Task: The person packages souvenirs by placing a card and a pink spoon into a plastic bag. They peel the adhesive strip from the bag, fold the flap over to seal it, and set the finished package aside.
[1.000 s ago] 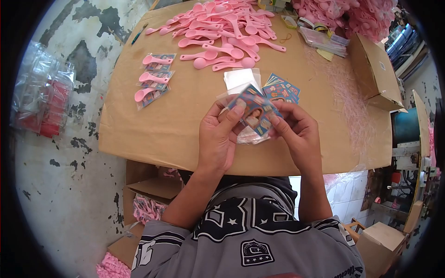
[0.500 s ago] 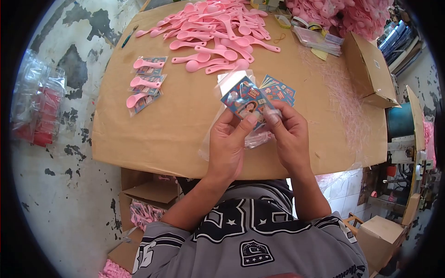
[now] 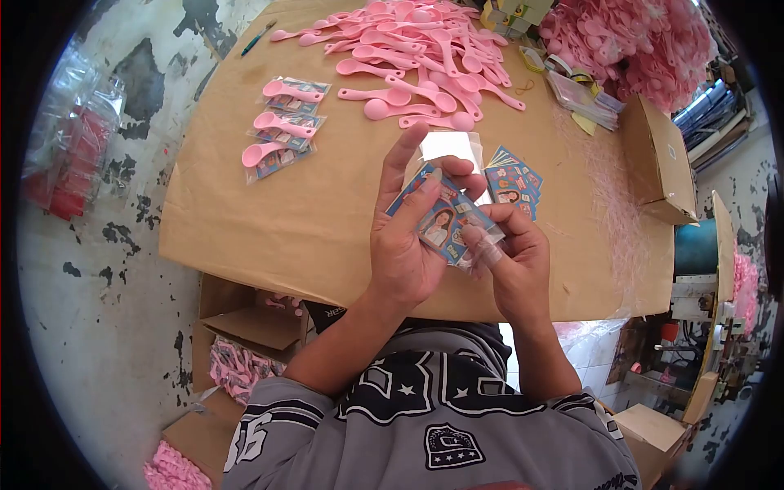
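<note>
A blue printed card (image 3: 439, 222) in a clear plastic sleeve is held between both hands above the table's near part. My left hand (image 3: 407, 253) grips its left side, thumb across the front and index finger raised. My right hand (image 3: 523, 265) pinches the sleeve's lower right corner between thumb and fingers. Just beyond the hands lie a fanned stack of similar cards (image 3: 516, 181) and a white sheet with clear plastic (image 3: 449, 147), partly hidden by my left fingers. Pink measuring spoons (image 3: 400, 96) are heaped farther back.
Three card packets, each with a pink spoon (image 3: 282, 125) on top, lie in a column on the left. At the right stand a cardboard box (image 3: 657, 159) and shredded plastic strands (image 3: 616, 220). Tape rolls (image 3: 559, 65) and a large bag of spoons (image 3: 629, 41) are at the back right.
The card has come lower and tilted more. My left hand has shifted its grip, its thumb now higher on the card and its index finger raised. The camera view has shifted slightly.
</note>
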`<state>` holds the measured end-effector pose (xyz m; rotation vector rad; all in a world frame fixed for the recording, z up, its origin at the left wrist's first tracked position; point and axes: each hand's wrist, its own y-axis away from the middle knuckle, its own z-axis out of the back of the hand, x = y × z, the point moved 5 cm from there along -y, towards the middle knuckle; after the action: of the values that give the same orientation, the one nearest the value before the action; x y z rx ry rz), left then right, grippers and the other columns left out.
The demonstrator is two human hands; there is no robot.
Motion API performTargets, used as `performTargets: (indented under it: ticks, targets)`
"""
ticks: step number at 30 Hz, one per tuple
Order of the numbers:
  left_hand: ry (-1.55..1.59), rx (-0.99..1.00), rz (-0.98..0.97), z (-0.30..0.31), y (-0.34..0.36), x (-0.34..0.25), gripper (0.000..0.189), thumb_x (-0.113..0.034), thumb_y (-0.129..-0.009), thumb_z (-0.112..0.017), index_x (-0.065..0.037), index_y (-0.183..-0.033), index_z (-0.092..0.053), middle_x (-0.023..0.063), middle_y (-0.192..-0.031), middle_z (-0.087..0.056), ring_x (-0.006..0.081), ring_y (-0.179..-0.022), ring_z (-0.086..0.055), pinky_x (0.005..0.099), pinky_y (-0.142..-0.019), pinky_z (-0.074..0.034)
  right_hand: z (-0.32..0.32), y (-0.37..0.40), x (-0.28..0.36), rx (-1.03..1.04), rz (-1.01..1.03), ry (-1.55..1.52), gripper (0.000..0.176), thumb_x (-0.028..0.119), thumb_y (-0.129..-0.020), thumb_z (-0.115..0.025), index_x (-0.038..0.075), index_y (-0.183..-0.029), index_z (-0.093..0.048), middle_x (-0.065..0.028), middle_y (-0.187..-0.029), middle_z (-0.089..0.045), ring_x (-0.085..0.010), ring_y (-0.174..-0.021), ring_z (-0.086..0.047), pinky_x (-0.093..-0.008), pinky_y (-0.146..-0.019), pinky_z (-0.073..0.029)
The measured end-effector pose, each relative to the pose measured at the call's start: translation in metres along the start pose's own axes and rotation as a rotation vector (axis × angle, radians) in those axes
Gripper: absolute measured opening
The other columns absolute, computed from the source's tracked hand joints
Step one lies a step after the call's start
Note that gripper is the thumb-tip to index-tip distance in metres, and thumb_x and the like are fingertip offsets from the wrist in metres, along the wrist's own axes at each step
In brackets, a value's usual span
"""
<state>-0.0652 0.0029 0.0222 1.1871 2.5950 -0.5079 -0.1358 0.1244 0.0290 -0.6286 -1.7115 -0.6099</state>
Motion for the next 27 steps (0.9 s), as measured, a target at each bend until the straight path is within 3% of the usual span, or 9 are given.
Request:
performTargets:
  ticks: [2,7,10,13,14,17,20,22,27]
  targets:
    - [0.009,0.017,-0.006,-0.005,0.0,0.001,0.048,-0.01,-0.112,-0.048,-0.012,-0.159,-0.038,0.0138,-0.121,-0.067,0.0226,-0.113,-0.071,0.038,-0.098,-0.061,0.001,-0.002,-0.003,0.013,-0.008,0.017,0.022,0.013,-0.097,-0.079,0.003,-0.11,-0.064,0.0005,-0.089,-0.067,-0.0036,-0.073,-0.06,-0.0205,-0.058,-0.047]
    - [0.049,-0.086,0.028,0.0,-0.001,0.004,0.042,-0.018,-0.113,-0.052,-0.008,-0.153,-0.042,0.008,-0.108,-0.065,0.0176,-0.1,-0.07,0.034,-0.087,-0.061,-0.011,-0.011,-0.008,-0.056,0.124,-0.031,0.028,0.003,-0.091,-0.081,0.004,-0.111,-0.062,-0.0017,-0.097,-0.064,-0.0067,-0.083,-0.061,-0.0238,-0.066,-0.05]
    - [0.02,-0.174,0.043,0.006,-0.002,-0.004,0.04,-0.021,-0.113,-0.054,-0.008,-0.15,-0.044,0.0058,-0.103,-0.064,0.0155,-0.095,-0.068,0.0336,-0.085,-0.06,-0.02,-0.007,0.022,-0.138,0.425,0.351,0.032,-0.003,-0.082,-0.084,0.006,-0.109,-0.068,-0.0067,-0.107,-0.065,-0.0119,-0.086,-0.061,-0.0262,-0.07,-0.051]
    - [0.01,-0.282,0.042,0.015,-0.003,-0.012,0.038,-0.025,-0.112,-0.058,-0.008,-0.145,-0.049,0.0037,-0.099,-0.063,0.0134,-0.09,-0.065,0.0346,-0.087,-0.058,-0.023,0.0,0.04,0.146,0.795,0.812,0.032,-0.004,-0.077,-0.084,0.009,-0.104,-0.075,-0.0101,-0.112,-0.065,-0.0173,-0.085,-0.061,-0.0278,-0.071,-0.052]
    - [0.024,-0.3,0.043,0.023,-0.003,-0.016,0.038,-0.025,-0.111,-0.059,-0.008,-0.144,-0.05,0.0032,-0.098,-0.062,0.013,-0.089,-0.064,0.0347,-0.087,-0.057,-0.023,0.001,0.044,0.186,0.787,0.872,0.028,-0.005,-0.076,-0.083,0.011,-0.099,-0.079,-0.0102,-0.113,-0.067,-0.0205,-0.089,-0.064,-0.0296,-0.072,-0.053]
    - [0.021,-0.367,0.001,0.033,-0.008,-0.034,0.037,-0.028,-0.11,-0.061,-0.007,-0.14,-0.052,0.0015,-0.095,-0.061,0.0114,-0.085,-0.061,0.0333,-0.088,-0.055,-0.003,-0.015,0.059,0.181,0.787,0.886,0.03,-0.006,-0.077,-0.082,0.01,-0.102,-0.078,-0.0085,-0.109,-0.07,-0.0202,-0.094,-0.067,-0.0296,-0.071,-0.053]
    - [0.023,-0.367,-0.063,0.039,-0.01,-0.051,0.036,-0.028,-0.11,-0.061,-0.007,-0.138,-0.055,0.0016,-0.095,-0.06,0.011,-0.085,-0.06,0.0316,-0.089,-0.054,0.034,-0.066,0.073,0.018,0.561,0.867,0.019,0.006,-0.094,-0.074,0.006,-0.114,-0.074,-0.0077,-0.102,-0.074,-0.0196,-0.09,-0.069,-0.0282,-0.069,-0.053]
    - [0.042,-0.343,-0.075,0.037,-0.011,-0.055,0.035,-0.028,-0.109,-0.063,-0.007,-0.136,-0.057,0.0022,-0.095,-0.061,0.0116,-0.085,-0.06,0.0315,-0.089,-0.054,0.058,-0.111,0.073,-0.036,0.412,1.026,0.021,0.015,-0.101,-0.068,0.004,-0.118,-0.072,-0.0102,-0.105,-0.075,-0.0222,-0.086,-0.07,-0.0323,-0.072,-0.055]
    - [0.024,-0.324,-0.112,0.029,-0.007,-0.054,0.038,-0.031,-0.108,-0.065,-0.006,-0.136,-0.058,0.0045,-0.097,-0.063,0.0142,-0.088,-0.062,0.0337,-0.092,-0.054,0.106,-0.202,0.035,-0.057,0.722,1.462,0.029,0.019,-0.1,-0.068,0.002,-0.123,-0.071,-0.0159,-0.113,-0.074,-0.0327,-0.1,-0.07,-0.0411,-0.087,-0.055]
